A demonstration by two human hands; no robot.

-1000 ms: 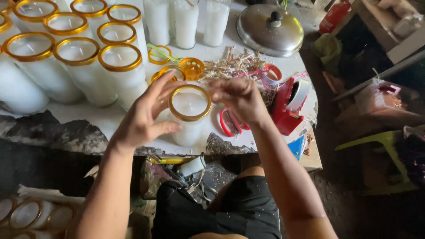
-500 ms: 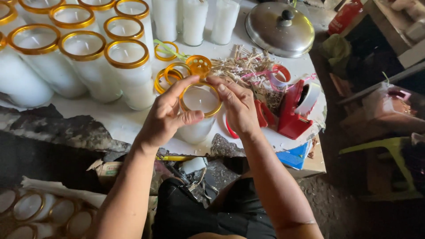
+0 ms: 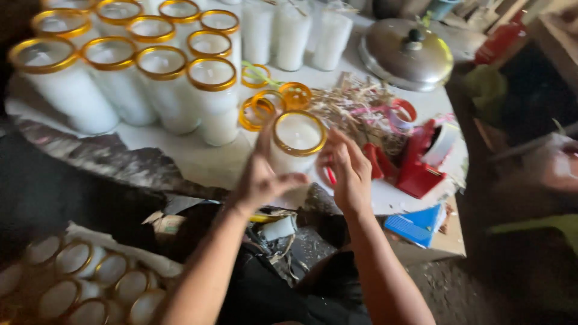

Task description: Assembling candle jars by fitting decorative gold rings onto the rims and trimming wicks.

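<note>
While both hands work at the surface point(image 3: 180, 153) edge, notes run:
Candle in hand: white candle point(image 3: 295, 144), gold ring already on its top, near edge.
Left hand point(image 3: 262, 180): grip wrapped on its side.
Right hand point(image 3: 349, 171): fingers loosely curled beside it; grip unclear.
Done: ringed batch point(image 3: 150, 78) behind, more in the box point(image 3: 90, 277).
Left: loose rings point(image 3: 271, 102); three bare candles point(image 3: 295, 30).

The white desk point(image 3: 198, 159) carries rows of gold-rimmed white candles point(image 3: 162, 84), loose gold rings point(image 3: 265, 108), a metal lid point(image 3: 406, 54), a red tape dispenser point(image 3: 421, 162), and what looks like shredded straw point(image 3: 349, 108).
</note>
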